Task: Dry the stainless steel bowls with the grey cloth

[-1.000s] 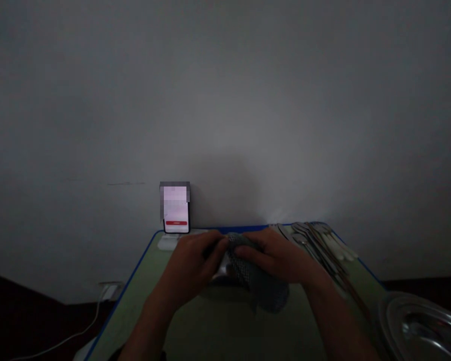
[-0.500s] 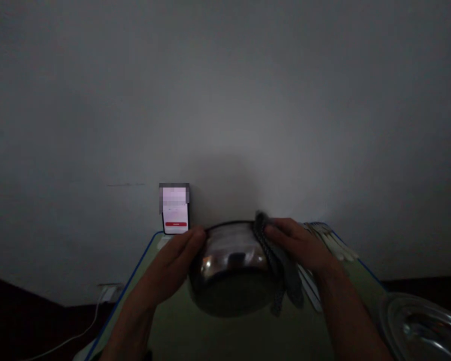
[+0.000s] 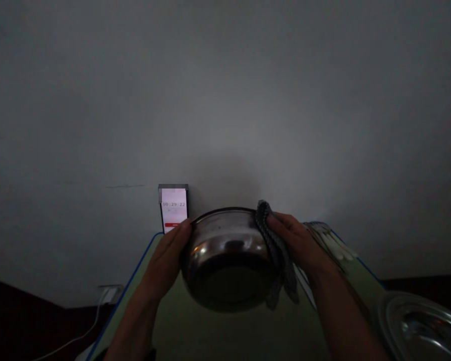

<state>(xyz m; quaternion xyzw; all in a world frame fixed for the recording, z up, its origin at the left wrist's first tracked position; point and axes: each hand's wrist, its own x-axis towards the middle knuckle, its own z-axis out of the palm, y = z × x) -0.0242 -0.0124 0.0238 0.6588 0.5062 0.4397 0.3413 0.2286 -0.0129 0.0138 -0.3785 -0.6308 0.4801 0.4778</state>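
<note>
A shiny metal bowl (image 3: 225,245) is held up over the table, tilted so that its outer side and base face me. My left hand (image 3: 169,260) grips the bowl's left side, its thumb hidden. At the right rim, my right hand (image 3: 295,240) is closed on a dark grey cloth (image 3: 276,255), pressing it against the bowl. The cloth's loose ends hang down beside the bowl. The inside of the bowl is out of sight.
A lit phone (image 3: 175,206) leans upright on the wall at the table's far edge. Cutlery with pale handles (image 3: 336,243) lies at the back right. A metal dish (image 3: 421,326) stands front right. The green table (image 3: 195,331) has a blue edge. A white charger (image 3: 108,295) is at left.
The bowl has risen slightly and shifted a little left, with both hands still on it. The cloth has moved up along with the right side of the rim.
</note>
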